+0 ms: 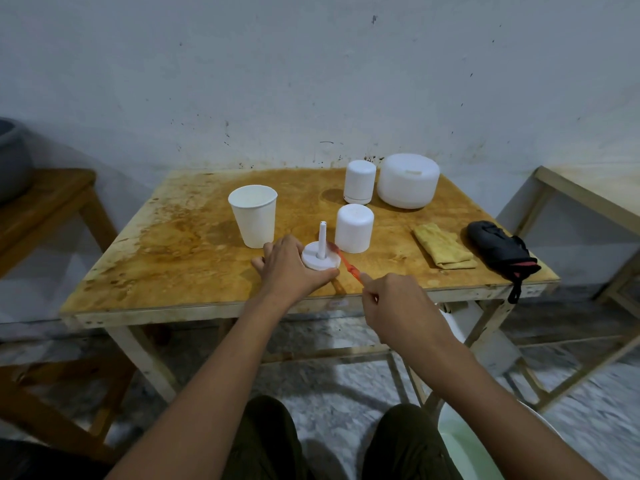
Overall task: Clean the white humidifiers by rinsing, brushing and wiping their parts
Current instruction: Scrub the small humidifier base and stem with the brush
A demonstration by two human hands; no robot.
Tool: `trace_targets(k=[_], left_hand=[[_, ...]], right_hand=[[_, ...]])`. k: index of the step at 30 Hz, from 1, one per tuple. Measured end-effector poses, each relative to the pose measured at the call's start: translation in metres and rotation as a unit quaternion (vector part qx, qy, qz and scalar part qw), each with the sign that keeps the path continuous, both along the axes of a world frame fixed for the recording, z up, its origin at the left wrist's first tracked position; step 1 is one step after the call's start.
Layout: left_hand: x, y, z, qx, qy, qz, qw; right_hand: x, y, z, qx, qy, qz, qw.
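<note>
At the near edge of the bench (pixel 173 254), I have both hands busy with a humidifier base and a brush.
My left hand (pixel 291 265) curls around the round white humidifier base (pixel 320 259), its thin stem pointing up. My right hand (pixel 398 303) pinches the handle of a red brush (pixel 348 266), whose blurred head touches the base beside the stem. Just behind stands a white cylindrical cover (pixel 354 228), with a white paper cup (pixel 254 216) to its left. By the wall stand a small cylindrical humidifier (pixel 359 181) and a wide round humidifier (pixel 408 180). A folded yellow cloth (pixel 443 245) and a black pouch (pixel 498 249) lie to the right.
</note>
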State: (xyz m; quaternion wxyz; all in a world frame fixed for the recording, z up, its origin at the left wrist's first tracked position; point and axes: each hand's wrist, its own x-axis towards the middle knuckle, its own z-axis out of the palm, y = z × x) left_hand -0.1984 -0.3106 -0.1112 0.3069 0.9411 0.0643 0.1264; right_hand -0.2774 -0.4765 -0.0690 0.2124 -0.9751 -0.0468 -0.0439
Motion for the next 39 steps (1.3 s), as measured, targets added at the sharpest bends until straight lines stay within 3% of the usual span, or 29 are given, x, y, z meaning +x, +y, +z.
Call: trace_targets(k=[7,13,17,24,32,39], left_hand=[[0.007,0.021,0.004,0.056,0.065,-0.087,0.992],[-0.004,0.002,0.000,0.018,0.012,-0.006,1.000],[-0.003,-0.008,-0.001,0.042,-0.002,0.030,0.999],[-0.003,-0.005,-0.001,0.040,0.006,0.022,0.999],[0.005,0.013,0.000,0.041,0.051,-0.048,0.997],[0.007,0.024,0.007,0.066,0.093,-0.100,0.988]], right_hand=[[-0.011,-0.007,-0.001,0.031,0.008,0.047,0.998],[-0.002,-0.005,0.005,-0.023,-0.007,0.025,0.999],[-0.005,0.001,0.005,0.002,0.021,0.031,0.999],[0.000,-0.008,0.007,-0.028,0.008,0.009,1.000],[0.002,-0.015,0.004,0.190,0.075,0.032,0.978],[0.004,-0.007,-0.002,0.318,0.065,0.025,0.946]])
